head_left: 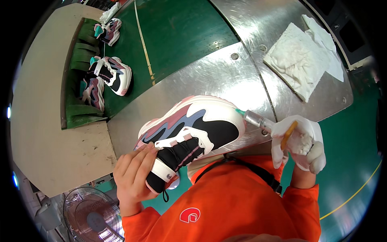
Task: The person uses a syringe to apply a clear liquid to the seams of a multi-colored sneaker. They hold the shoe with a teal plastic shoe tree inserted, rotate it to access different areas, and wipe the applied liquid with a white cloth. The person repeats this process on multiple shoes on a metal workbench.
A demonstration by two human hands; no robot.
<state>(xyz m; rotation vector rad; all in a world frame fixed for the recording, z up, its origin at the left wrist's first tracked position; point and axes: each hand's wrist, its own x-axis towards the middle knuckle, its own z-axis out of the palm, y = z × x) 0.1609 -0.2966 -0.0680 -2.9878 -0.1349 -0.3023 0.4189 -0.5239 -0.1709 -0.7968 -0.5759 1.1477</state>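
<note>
My bare left hand (135, 173) is closed around the heel and collar of a sneaker (221, 129) in white, black, blue-grey and dusty pink. The shoe lies tilted, its toe to the right and its thick white sole facing away from me. In a white glove, my right hand (300, 145) is closed on a metal tube-shaped tool (258, 119) with a green tip (240, 111). That tip meets the sole edge at the toe. An amber strip (288, 135) shows against the glove; what it belongs to is unclear. Black laces cross the shoe's tongue.
Beneath the shoe is a metal worktop (193, 80). A folded white cloth (294, 60) lies at the far right. Beyond runs a green belt (173, 32) carrying similar sneakers (115, 74) beside a green slatted flap (85, 113). A fan (94, 218) stands at lower left.
</note>
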